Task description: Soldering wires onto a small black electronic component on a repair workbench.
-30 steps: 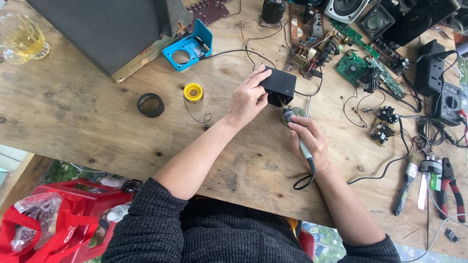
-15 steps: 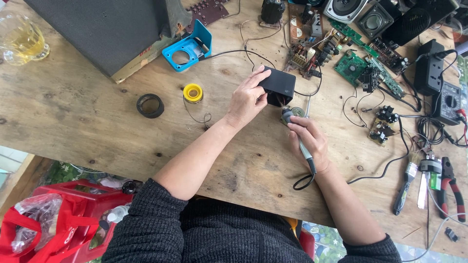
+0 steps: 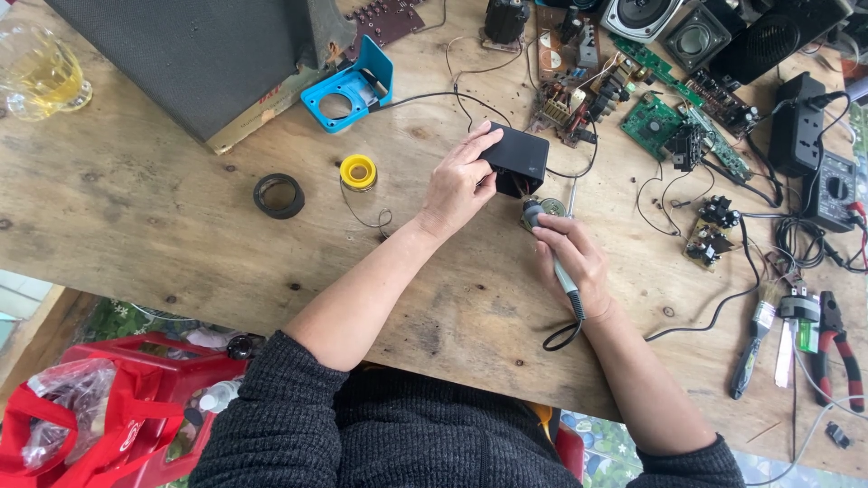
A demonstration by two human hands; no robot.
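head view over a wooden workbench point(image 3: 163, 244). the left hand point(image 3: 459, 183) is curled round the near end of a small black box point(image 3: 515, 160), thumb and fingers pressed against its sides, tilting it just above the bench near the middle of the view. the right hand point(image 3: 568, 256) is closed in a pen-like grip round a soldering iron point(image 3: 553, 262) with a grey handle; its tip points up toward the underside of the black box, over a small round metal part point(image 3: 545, 208) lying on the wood; whether the tip touches anything cannot be told. a black cord point(image 3: 568, 334) loops from the iron's rear end beside the wrist.

left of the hands: a yellow solder spool point(image 3: 358, 172) with a loose strand of wire, and beside it a black ring point(image 3: 278, 195). further back, a blue plastic bracket point(image 3: 348, 90) with a round hole stands against a large dark fabric-covered cabinet point(image 3: 190, 54); a pale strip with red marks runs along the cabinet's lower edge. a glass mug of yellow liquid point(image 3: 41, 77) sits at the far left corner.

right of the hands: green circuit boards point(image 3: 655, 122), loudspeaker drivers point(image 3: 642, 14), a black adapter point(image 3: 796, 126), a multimeter point(image 3: 836, 190), a brush point(image 3: 755, 339) and red-handled pliers point(image 3: 841, 348). below the bench edge, a red bag point(image 3: 99, 425) holds clear plastic wrapping.
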